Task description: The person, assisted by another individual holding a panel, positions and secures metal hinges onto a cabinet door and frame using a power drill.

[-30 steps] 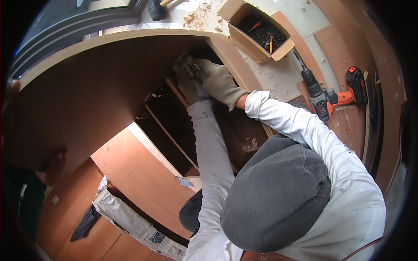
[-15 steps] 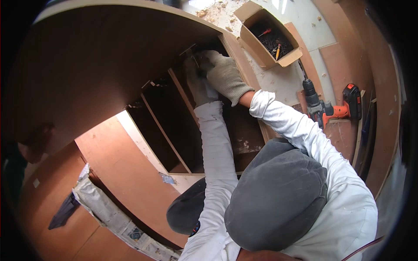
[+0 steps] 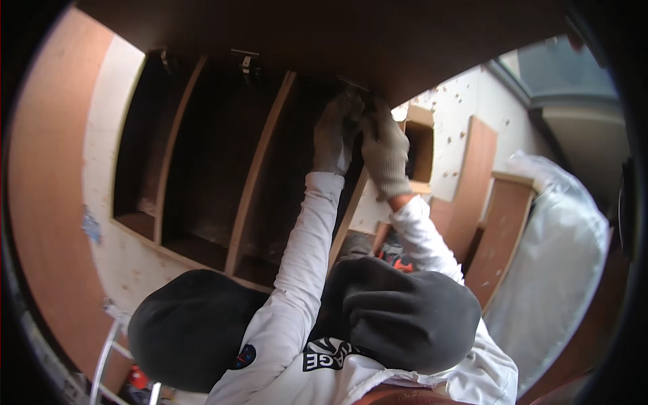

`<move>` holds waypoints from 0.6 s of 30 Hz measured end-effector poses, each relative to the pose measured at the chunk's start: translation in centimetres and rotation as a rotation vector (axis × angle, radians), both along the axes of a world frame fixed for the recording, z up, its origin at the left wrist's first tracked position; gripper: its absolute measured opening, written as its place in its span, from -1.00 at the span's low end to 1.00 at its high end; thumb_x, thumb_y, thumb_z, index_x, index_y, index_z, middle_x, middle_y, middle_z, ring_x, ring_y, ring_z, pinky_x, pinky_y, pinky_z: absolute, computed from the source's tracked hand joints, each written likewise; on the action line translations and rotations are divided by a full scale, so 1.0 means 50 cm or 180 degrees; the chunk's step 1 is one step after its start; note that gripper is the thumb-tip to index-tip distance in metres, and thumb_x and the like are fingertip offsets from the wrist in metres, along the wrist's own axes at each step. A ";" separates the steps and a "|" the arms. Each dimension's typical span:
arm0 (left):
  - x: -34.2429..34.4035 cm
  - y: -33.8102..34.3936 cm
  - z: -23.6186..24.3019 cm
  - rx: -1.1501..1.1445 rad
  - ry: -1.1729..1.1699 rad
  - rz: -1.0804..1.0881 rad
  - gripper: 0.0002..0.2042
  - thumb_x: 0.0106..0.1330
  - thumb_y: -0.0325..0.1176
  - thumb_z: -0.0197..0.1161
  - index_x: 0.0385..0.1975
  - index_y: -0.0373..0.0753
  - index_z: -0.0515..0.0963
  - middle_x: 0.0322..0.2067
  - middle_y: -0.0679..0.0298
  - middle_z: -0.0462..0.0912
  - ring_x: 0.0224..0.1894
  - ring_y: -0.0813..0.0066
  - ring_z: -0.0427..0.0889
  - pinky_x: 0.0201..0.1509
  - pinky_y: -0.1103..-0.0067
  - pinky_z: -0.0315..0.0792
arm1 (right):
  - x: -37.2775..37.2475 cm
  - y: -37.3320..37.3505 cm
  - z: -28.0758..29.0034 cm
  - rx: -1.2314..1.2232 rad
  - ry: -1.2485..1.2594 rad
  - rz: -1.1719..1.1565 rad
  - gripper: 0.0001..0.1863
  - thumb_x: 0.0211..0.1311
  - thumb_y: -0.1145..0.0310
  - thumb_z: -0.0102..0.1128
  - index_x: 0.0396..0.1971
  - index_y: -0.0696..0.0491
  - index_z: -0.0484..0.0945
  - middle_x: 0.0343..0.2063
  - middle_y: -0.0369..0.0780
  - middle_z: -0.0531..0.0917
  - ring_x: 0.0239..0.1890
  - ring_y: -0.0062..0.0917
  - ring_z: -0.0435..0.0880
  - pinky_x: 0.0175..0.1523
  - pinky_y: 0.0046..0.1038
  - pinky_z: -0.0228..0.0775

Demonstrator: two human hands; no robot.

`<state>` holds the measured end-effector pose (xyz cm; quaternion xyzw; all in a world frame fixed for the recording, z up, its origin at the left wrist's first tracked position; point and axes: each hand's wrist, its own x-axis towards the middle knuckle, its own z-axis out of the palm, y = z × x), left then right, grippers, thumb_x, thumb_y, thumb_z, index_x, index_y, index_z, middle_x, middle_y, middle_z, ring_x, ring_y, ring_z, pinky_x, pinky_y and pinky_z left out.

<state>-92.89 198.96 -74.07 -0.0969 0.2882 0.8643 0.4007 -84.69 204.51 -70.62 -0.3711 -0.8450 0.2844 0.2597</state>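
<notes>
Across the far side, a dark panel (image 3: pixel 304 30) overhangs the compartmented cabinet (image 3: pixel 177 254). Reaching far, the gloved left hand (image 3: pixel 331 138) and right hand (image 3: pixel 386 148) curl narrowly, side by side, at a partly hidden hinge (image 3: pixel 352 83) by the panel; whether either grips it cannot be told.

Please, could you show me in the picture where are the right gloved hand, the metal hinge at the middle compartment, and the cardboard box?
Right gloved hand (image 3: pixel 385 142): head view, back of the glove.
Metal hinge (image 3: pixel 246 62): head view, its bright middle part.
Cardboard box (image 3: pixel 419 186): head view, its lower pale edge.
</notes>
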 end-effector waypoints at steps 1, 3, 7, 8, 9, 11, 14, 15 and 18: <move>0.006 0.007 0.009 0.0138 -0.0223 0.0069 -0.61 0.54 -0.16 0.14 0.18 -0.29 0.53 -0.01 0.18 0.66 -0.11 0.44 0.68 -0.03 0.48 0.58 | 0.018 0.000 -0.001 0.0417 0.0254 -0.0035 -0.53 0.34 0.29 0.29 0.21 0.08 0.51 -0.17 -0.01 0.69 -0.05 -0.07 0.69 0.04 -0.14 0.52; 0.020 0.027 -0.009 0.0260 -0.0329 0.0234 -0.60 0.54 -0.13 0.11 0.17 -0.30 0.54 -0.03 0.15 0.68 -0.16 0.41 0.70 -0.05 0.49 0.59 | 0.039 -0.017 -0.003 -0.0382 -0.0570 -0.0743 -0.29 0.26 0.20 0.42 0.32 0.16 0.35 0.11 0.01 0.51 0.06 -0.10 0.62 0.14 -0.16 0.50; 0.016 0.018 -0.020 -0.0291 0.0012 -0.0261 -0.49 0.58 0.03 0.04 0.19 -0.35 0.48 0.00 0.13 0.68 -0.11 0.37 0.71 0.03 0.43 0.61 | 0.025 -0.051 -0.063 -0.0089 -0.0517 -0.0642 -0.11 0.33 0.27 0.31 0.48 0.30 0.01 0.35 0.24 0.23 0.46 0.08 0.16 0.52 -0.14 0.05; 0.018 0.016 -0.024 -0.0252 -0.0012 -0.0244 -0.50 0.59 0.01 0.03 0.18 -0.35 0.48 -0.02 0.13 0.68 -0.12 0.38 0.71 0.04 0.44 0.61 | 0.028 -0.050 -0.076 0.0042 -0.0568 -0.0624 -0.14 0.35 0.31 0.26 0.49 0.28 0.00 0.37 0.24 0.20 0.47 0.08 0.16 0.52 -0.13 0.05; 0.023 0.015 -0.030 -0.0211 -0.0042 -0.0230 -0.51 0.60 -0.01 0.02 0.18 -0.36 0.48 -0.03 0.13 0.69 -0.13 0.38 0.71 0.04 0.44 0.61 | 0.033 -0.047 -0.086 0.0175 -0.0625 -0.0608 -0.16 0.37 0.35 0.21 0.51 0.26 -0.02 0.39 0.23 0.18 0.47 0.09 0.16 0.53 -0.13 0.05; 0.021 0.015 -0.038 -0.0128 -0.0073 -0.0224 -0.53 0.61 -0.06 0.00 0.19 -0.38 0.48 -0.05 0.13 0.69 -0.13 0.40 0.72 0.05 0.44 0.61 | 0.032 -0.047 -0.090 0.0111 -0.0694 -0.0623 -0.19 0.38 0.38 0.17 0.52 0.22 -0.01 0.40 0.21 0.15 0.47 0.07 0.16 0.53 -0.14 0.04; 0.018 0.007 -0.054 0.0014 -0.0084 -0.0195 -0.57 0.62 -0.14 0.01 0.20 -0.40 0.50 -0.07 0.14 0.71 -0.10 0.43 0.71 0.07 0.48 0.59 | 0.026 -0.053 -0.089 -0.0159 -0.0756 -0.0567 -0.24 0.40 0.42 0.12 0.52 0.17 0.02 0.41 0.19 0.12 0.48 0.03 0.16 0.53 -0.15 0.03; 0.021 0.012 -0.054 0.0111 -0.0107 -0.0108 -0.59 0.60 -0.18 0.03 0.18 -0.40 0.53 -0.07 0.15 0.72 -0.09 0.47 0.70 0.09 0.51 0.57 | 0.021 -0.051 -0.075 -0.0202 -0.0780 -0.0542 -0.25 0.40 0.43 0.10 0.53 0.16 0.04 0.41 0.19 0.11 0.48 0.02 0.16 0.53 -0.16 0.03; 0.024 0.009 -0.050 0.0209 -0.0124 0.0022 -0.62 0.59 -0.24 0.09 0.18 -0.41 0.55 -0.03 0.16 0.71 -0.02 0.52 0.67 0.15 0.56 0.52 | 0.019 -0.055 -0.077 -0.0078 -0.0957 -0.0500 -0.27 0.41 0.47 0.09 0.52 0.15 0.05 0.43 0.12 0.10 0.50 -0.04 0.12 0.55 -0.17 -0.02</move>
